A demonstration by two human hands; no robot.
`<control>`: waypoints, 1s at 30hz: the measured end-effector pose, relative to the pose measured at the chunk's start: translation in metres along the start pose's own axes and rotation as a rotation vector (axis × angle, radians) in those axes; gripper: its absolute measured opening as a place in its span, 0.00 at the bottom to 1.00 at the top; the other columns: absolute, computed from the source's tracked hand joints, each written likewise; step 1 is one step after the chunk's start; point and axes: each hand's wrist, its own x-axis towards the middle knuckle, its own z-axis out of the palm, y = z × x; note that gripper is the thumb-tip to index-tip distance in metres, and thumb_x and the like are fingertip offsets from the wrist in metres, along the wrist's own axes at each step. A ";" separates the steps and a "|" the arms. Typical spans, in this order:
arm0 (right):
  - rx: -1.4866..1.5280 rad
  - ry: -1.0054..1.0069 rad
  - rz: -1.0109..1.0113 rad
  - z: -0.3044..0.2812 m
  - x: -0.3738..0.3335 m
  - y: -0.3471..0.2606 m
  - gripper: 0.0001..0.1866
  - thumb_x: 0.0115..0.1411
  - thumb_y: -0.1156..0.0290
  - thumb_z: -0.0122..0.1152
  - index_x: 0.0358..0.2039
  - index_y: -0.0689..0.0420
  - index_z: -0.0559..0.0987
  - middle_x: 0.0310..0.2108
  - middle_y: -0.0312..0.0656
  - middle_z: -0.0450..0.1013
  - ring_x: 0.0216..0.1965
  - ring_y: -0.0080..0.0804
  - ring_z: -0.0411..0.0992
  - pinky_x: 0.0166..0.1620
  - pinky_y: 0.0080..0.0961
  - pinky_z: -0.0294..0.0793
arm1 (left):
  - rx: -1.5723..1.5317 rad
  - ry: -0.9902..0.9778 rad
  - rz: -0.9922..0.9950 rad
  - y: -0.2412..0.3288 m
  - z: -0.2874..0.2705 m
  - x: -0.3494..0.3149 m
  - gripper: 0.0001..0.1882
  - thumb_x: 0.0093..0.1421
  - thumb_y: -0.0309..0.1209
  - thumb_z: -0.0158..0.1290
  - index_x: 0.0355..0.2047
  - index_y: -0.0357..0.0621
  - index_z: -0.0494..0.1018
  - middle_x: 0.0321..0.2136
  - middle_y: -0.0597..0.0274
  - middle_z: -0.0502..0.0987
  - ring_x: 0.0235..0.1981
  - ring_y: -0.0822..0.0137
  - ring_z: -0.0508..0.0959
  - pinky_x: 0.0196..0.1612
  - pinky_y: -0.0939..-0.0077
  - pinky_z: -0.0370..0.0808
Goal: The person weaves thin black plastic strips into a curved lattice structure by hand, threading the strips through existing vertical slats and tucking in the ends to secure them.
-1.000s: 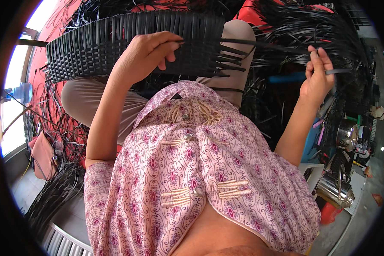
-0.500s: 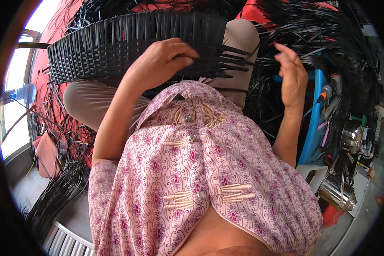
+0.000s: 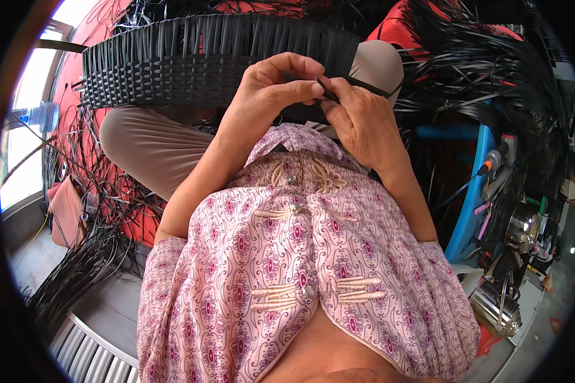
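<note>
A curved band of black woven plastic strips, tightly latticed below with upright strips along its top, lies across my lap near my bent knees. At its right end, both hands come together over a flat black strip. My left hand pinches the strip between thumb and forefinger. Close beside it, my right hand has its fingers closed on the same strip. Parts of the strip are hidden behind the fingers, and the hands cover some of the band's right end.
Heaps of loose black strips spread at the upper right, with a blue plastic rim and tools beside them. Metal pots stand at lower right. More black strips and a pink bag lie at left.
My right hand has come in from the right, where its fingers were apart, to join my left. My left hand has moved right, and both now grip the strip.
</note>
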 end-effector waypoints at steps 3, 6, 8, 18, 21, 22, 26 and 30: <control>-0.084 0.058 0.025 0.006 -0.002 0.004 0.11 0.58 0.68 0.56 0.38 0.61 0.73 0.29 0.50 0.77 0.33 0.49 0.77 0.38 0.43 0.76 | 0.006 0.055 -0.036 0.001 0.006 -0.006 0.12 0.66 0.25 0.53 0.47 0.37 0.78 0.39 0.60 0.81 0.36 0.76 0.78 0.42 0.81 0.75; -0.167 0.099 0.017 0.013 -0.002 0.003 0.10 0.57 0.68 0.57 0.37 0.61 0.73 0.28 0.49 0.77 0.32 0.47 0.77 0.37 0.41 0.76 | 0.189 0.041 -0.008 0.002 0.008 -0.006 0.14 0.68 0.28 0.50 0.50 0.37 0.78 0.39 0.62 0.81 0.35 0.77 0.75 0.42 0.83 0.72; -0.224 0.110 0.008 0.015 0.000 0.003 0.10 0.57 0.68 0.57 0.36 0.61 0.73 0.28 0.48 0.77 0.32 0.47 0.77 0.36 0.40 0.77 | 0.130 -0.016 -0.017 0.002 0.008 -0.006 0.17 0.69 0.29 0.47 0.53 0.35 0.75 0.39 0.64 0.80 0.37 0.77 0.74 0.42 0.82 0.70; -0.332 0.168 0.042 0.025 0.004 0.000 0.10 0.56 0.67 0.61 0.32 0.59 0.72 0.26 0.45 0.75 0.31 0.44 0.77 0.34 0.39 0.77 | 0.211 0.011 0.062 0.000 0.013 -0.005 0.14 0.68 0.27 0.50 0.50 0.35 0.77 0.35 0.67 0.77 0.37 0.78 0.76 0.42 0.82 0.74; -0.303 0.180 -0.006 0.027 0.001 -0.003 0.09 0.57 0.66 0.61 0.32 0.58 0.73 0.27 0.43 0.75 0.30 0.42 0.76 0.33 0.38 0.76 | 0.305 0.100 0.119 0.004 0.013 -0.006 0.10 0.67 0.27 0.52 0.45 0.35 0.80 0.34 0.67 0.78 0.33 0.78 0.78 0.37 0.83 0.75; -0.271 0.156 -0.024 0.025 0.001 -0.003 0.09 0.57 0.66 0.61 0.32 0.57 0.74 0.27 0.42 0.76 0.29 0.42 0.76 0.33 0.38 0.75 | 0.328 0.131 0.139 0.008 0.012 -0.007 0.10 0.67 0.27 0.52 0.43 0.35 0.80 0.34 0.67 0.79 0.32 0.78 0.78 0.36 0.83 0.76; -0.051 0.092 -0.179 0.016 -0.014 0.041 0.08 0.56 0.63 0.64 0.30 0.53 0.79 0.28 0.39 0.77 0.28 0.42 0.74 0.36 0.36 0.70 | 0.586 0.523 0.408 0.064 -0.024 0.000 0.13 0.69 0.32 0.50 0.44 0.38 0.80 0.35 0.59 0.82 0.28 0.72 0.81 0.33 0.80 0.76; 0.139 -0.199 0.274 -0.001 -0.061 0.082 0.13 0.55 0.59 0.66 0.27 0.56 0.82 0.20 0.45 0.75 0.26 0.45 0.75 0.36 0.37 0.72 | 0.238 0.785 0.728 0.169 -0.200 -0.013 0.15 0.70 0.31 0.49 0.48 0.32 0.76 0.34 0.59 0.80 0.34 0.72 0.79 0.41 0.79 0.77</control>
